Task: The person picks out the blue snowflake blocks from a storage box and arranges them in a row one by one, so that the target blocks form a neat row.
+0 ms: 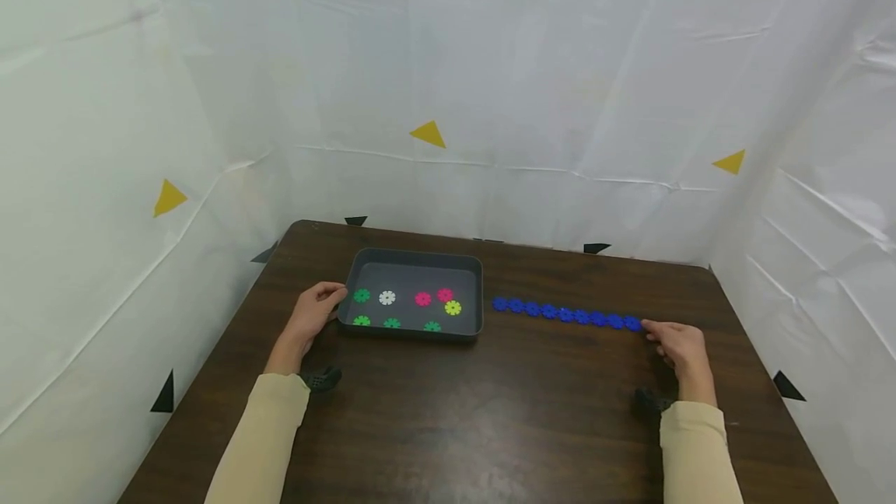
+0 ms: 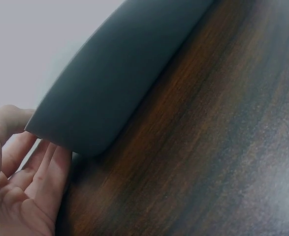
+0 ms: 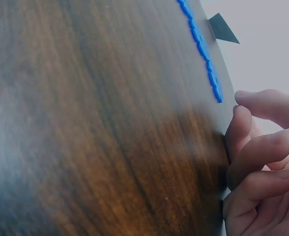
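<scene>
My left hand [image 1: 313, 316] grips the left side of a dark grey tray [image 1: 413, 335]; in the left wrist view the thumb lies at the rim and the fingers against the outer wall [image 2: 100, 88]. Inside the tray lie flower-shaped plastic discs: several green [image 1: 362, 295], one white [image 1: 387, 298], two pink [image 1: 423, 299] and one yellow [image 1: 453, 307]. A row of blue flower-shaped discs [image 1: 565, 315] stretches rightward from beside the tray. At its right end is my right hand [image 1: 679, 344], fingers loosely bent. The right wrist view has the fingertips just apart from the last blue disc [image 3: 217, 91], holding nothing visible.
Everything stands on a dark brown wooden table [image 1: 490, 426]. White sheeting [image 1: 518, 84] with yellow and black triangles surrounds its back and sides. Dark wrist devices, one on the left [image 1: 322, 379] and one on the right [image 1: 651, 401], sit below the hands.
</scene>
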Tool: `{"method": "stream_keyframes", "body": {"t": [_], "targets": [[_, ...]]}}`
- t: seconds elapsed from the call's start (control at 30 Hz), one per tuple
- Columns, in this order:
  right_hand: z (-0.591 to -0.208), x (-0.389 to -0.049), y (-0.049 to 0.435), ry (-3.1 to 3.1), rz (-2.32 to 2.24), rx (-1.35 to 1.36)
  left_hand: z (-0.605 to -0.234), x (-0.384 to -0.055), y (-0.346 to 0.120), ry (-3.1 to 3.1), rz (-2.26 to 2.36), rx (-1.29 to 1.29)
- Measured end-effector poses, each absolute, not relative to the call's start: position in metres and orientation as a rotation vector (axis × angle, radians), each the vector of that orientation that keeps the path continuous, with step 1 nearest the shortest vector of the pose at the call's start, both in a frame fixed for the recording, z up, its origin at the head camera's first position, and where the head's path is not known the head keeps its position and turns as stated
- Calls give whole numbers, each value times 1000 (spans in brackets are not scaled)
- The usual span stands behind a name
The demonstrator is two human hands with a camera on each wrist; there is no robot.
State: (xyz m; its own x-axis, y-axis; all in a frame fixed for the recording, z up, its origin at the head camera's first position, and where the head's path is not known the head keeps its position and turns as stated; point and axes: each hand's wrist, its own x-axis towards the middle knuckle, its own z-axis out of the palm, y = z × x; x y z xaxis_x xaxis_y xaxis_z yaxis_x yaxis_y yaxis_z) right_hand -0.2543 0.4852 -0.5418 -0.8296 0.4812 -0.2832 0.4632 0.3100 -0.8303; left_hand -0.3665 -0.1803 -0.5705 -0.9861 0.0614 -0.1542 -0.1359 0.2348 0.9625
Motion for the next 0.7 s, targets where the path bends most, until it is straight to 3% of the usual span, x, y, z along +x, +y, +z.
{"method": "stream_keyframes", "body": {"t": [0.53, 0.7], "targets": [[-548, -253, 476, -2432, 1727, -894, -574, -373, -191, 2292, 1881, -61], [-537, -255, 456, -2476, 1711, -771, -581, -372, -195, 2245, 1942, -110]]}}
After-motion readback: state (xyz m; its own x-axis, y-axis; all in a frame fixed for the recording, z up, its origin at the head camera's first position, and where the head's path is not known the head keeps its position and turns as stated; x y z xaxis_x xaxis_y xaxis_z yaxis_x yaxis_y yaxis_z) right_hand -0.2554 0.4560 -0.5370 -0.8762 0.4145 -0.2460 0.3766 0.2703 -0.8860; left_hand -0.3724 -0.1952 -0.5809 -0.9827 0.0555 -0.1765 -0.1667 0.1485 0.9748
